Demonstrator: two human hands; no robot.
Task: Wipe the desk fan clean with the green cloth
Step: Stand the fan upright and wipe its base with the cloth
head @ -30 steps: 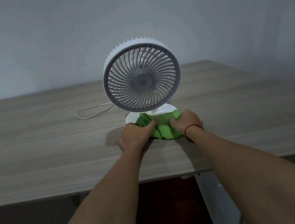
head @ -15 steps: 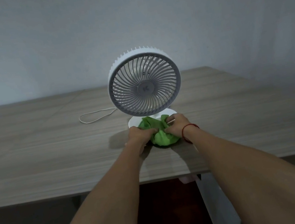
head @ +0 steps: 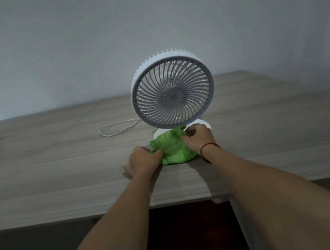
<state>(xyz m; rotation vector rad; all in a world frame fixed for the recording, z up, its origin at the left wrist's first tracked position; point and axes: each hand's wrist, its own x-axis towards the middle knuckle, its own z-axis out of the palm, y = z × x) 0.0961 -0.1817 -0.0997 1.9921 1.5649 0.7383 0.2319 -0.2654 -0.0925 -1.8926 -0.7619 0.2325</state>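
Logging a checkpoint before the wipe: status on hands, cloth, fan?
Left hand and right hand both grip cloth. Cloth bunched on desk, lapping base of fan. Fan upright. Cord behind left, clear of hands.

Dim, flat light w/ bluish cast; soft shadows; slight blur; wide-angle bending at edges.

Cloth point(head: 174, 150) before fan point(head: 172, 90) — cable point(head: 116, 128) behind-left, on table point(head: 58, 176).

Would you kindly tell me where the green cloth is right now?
In the head view the green cloth lies bunched on the desk, right of centre, at the foot of the desk fan, gripped between the left hand and the right hand.
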